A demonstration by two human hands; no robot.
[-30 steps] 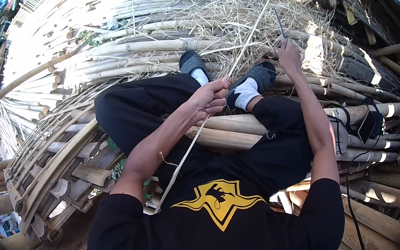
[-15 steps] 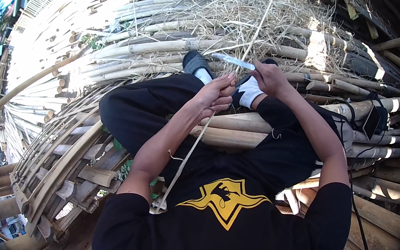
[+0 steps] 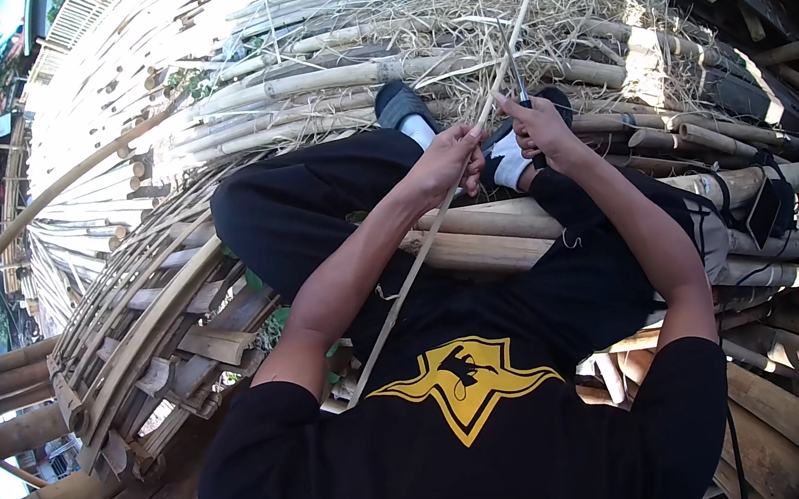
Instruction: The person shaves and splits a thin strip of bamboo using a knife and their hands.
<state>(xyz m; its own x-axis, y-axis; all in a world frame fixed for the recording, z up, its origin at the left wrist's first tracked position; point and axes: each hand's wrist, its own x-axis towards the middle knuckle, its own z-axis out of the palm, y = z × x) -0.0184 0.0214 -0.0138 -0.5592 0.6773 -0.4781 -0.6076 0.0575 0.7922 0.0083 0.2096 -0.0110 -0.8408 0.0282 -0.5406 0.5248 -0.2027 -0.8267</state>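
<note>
A long, thin bamboo strip (image 3: 526,1) slants from the far top, between my hands, down toward the left side of my black shirt. My left hand (image 3: 453,160) is closed around its middle, fingers pinched together. Just to the right, my right hand (image 3: 543,133) grips the dark handle of a knife (image 3: 511,58). The narrow blade points away from me, close beside the strip. My right thumb reaches to the strip's edge; whether it presses on it I cannot tell.
Bamboo poles (image 3: 317,81) lie across the ground ahead, with pale shavings (image 3: 579,4) heaped over them. Split bamboo pieces (image 3: 215,344) are stacked at my left. A dark phone-like device (image 3: 765,211) with a cable rests on poles at the right.
The knife blade has swung from pointing left across the strip to pointing away alongside it. Both hands remain closed, and the whole view has shifted slightly.
</note>
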